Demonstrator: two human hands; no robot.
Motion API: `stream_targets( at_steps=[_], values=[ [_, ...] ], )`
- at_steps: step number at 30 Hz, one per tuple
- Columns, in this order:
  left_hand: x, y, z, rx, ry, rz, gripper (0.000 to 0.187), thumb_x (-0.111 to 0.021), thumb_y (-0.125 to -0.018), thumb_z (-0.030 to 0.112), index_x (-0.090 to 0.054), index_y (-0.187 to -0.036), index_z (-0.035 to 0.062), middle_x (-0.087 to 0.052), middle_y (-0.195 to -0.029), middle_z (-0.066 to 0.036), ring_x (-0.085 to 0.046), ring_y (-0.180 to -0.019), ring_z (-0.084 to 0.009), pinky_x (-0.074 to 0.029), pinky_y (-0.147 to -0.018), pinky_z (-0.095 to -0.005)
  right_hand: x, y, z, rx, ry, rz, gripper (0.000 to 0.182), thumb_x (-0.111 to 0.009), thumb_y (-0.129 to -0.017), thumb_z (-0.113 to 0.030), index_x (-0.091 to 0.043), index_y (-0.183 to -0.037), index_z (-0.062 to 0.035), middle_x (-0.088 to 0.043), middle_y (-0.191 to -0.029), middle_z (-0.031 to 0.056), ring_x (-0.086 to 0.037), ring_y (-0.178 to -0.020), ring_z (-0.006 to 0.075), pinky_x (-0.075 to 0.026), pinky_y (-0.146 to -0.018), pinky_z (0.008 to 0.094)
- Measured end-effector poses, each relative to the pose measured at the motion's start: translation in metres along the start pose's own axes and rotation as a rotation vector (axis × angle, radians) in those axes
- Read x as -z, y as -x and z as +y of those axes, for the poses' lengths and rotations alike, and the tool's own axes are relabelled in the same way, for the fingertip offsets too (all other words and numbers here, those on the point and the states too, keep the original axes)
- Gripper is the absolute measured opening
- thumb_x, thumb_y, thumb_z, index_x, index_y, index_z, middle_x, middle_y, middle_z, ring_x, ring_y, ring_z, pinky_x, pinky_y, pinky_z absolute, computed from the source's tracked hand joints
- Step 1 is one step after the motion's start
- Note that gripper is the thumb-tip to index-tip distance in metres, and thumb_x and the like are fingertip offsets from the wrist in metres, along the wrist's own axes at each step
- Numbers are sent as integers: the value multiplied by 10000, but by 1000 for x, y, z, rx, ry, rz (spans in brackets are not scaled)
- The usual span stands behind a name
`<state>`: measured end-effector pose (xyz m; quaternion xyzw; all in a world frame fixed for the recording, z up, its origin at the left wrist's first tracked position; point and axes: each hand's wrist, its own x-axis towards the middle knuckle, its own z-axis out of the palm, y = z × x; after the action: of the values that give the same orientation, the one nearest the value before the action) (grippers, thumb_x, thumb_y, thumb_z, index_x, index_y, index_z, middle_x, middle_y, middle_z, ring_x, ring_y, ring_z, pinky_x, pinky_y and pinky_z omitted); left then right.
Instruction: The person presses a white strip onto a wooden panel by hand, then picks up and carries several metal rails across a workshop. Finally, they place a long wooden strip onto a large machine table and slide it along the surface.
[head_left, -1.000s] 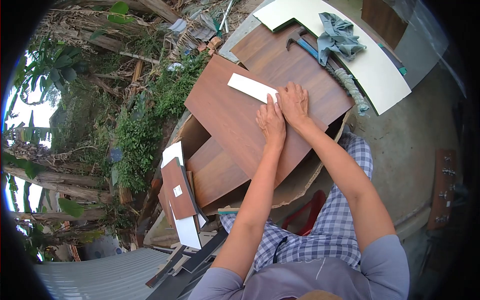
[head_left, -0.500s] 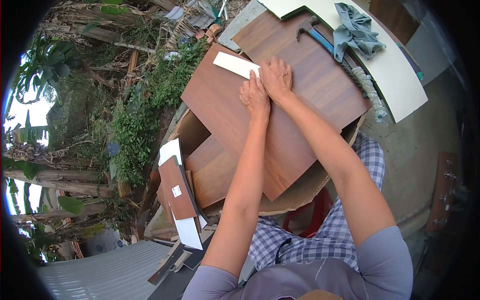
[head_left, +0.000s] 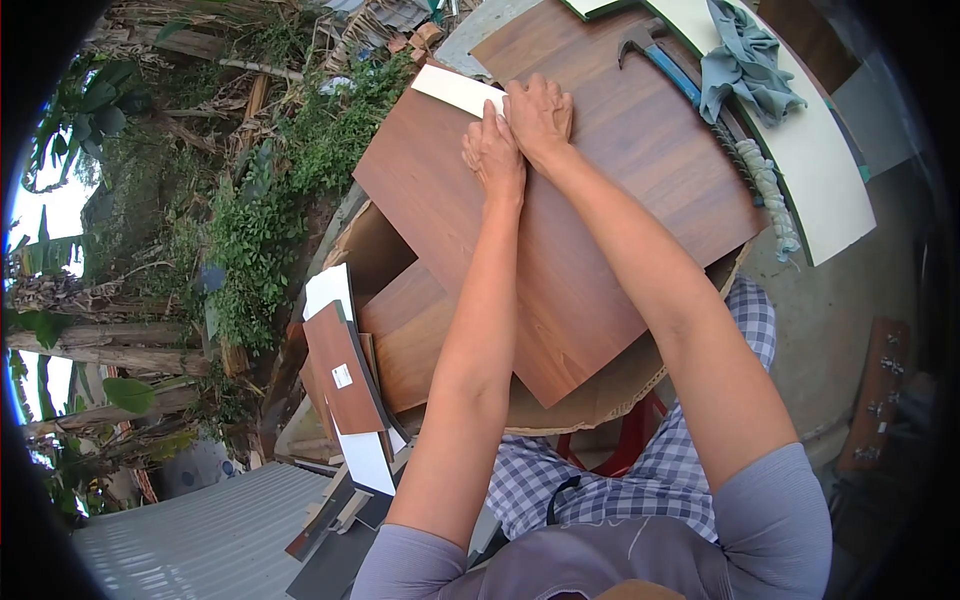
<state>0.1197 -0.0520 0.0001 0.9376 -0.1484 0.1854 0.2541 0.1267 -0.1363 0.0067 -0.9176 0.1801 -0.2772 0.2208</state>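
Note:
A short white strip (head_left: 452,90) lies across the far corner of a brown wood-grain panel (head_left: 550,330). My right hand (head_left: 540,115) is closed over the strip's right end, fingers bent. Right beside it, my left hand (head_left: 493,155) has its fingertips pressed together at the strip's lower edge. The two hands touch, and they cover the strip's right end. Under this panel lies a larger wood-grain board (head_left: 660,130).
A claw hammer (head_left: 665,72), a crumpled grey-green cloth (head_left: 745,70) and a curved white board (head_left: 825,165) lie at the upper right. Cut panel pieces (head_left: 342,370) lean at the left. Cardboard (head_left: 620,415) shows beneath the boards. Plants (head_left: 265,210) grow beyond.
Both hands have moved forward with the white strip, which now reaches over the panel's far corner. The whole view has also shifted slightly.

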Motion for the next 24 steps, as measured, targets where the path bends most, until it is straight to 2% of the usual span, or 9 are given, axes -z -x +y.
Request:
stream_targets(
  at_steps=[12, 14, 15, 17, 20, 24],
  values=[
    [-4, -21, -13, -31, -1, -2, 378, -432, -915, 263, -514, -1252, 113, -540, -938, -130, -491, -902, -321, -389, -790, -437, -15, -14, -10, -57, -18, 26, 178, -558, -833, -271, -645, -878, -123, -559, -938, 120, -540, -904, 294, -407, -748, 425],
    [-4, -20, -14, -41, 9, 2, 382, -434, -912, 257, -510, -1255, 108, -539, -936, -130, -491, -900, -326, -389, -791, -446, -6, -13, -13, -93, -14, -67, 184, -563, -810, -220, -662, -917, -108, -567, -997, 118, -529, -977, 284, -388, -827, 405],
    [-6, -21, -16, -40, 8, 7, 382, -434, -912, 257, -510, -1255, 108, -539, -936, -130, -491, -900, -326, -389, -791, -446, -9, -13, -12, -89, -16, -65, 184, -563, -810, -220, -662, -917, -108, -567, -997, 118, -529, -977, 284, -388, -827, 405],
    [-8, -20, -17, -67, -2, 68, 347, -442, -905, 224, -551, -1214, 110, -551, -929, -154, -507, -874, -328, -394, -810, -423, -11, -12, -9, -52, -23, 17, 184, -558, -841, -266, -653, -875, -112, -554, -943, 125, -537, -905, 299, -404, -745, 432],
    [-2, -9, -20, -92, 90, 67, 352, -446, -895, 195, -550, -1212, 83, -538, -899, -148, -497, -864, -307, -387, -814, -407, 6, 8, -8, -26, -75, -35, 191, -557, -844, -259, -645, -908, -103, -545, -942, 127, -534, -908, 301, -397, -748, 434],
    [25, 42, 3, -64, 192, 112, 365, -446, -885, 165, -545, -1209, 30, -502, -857, -134, -473, -818, -286, -374, -806, -405, 50, 58, -11, 2, -167, 18, 157, -579, -819, -221, -622, -873, -79, -531, -913, 109, -526, -907, 280, -378, -739, 417]
  ],
)
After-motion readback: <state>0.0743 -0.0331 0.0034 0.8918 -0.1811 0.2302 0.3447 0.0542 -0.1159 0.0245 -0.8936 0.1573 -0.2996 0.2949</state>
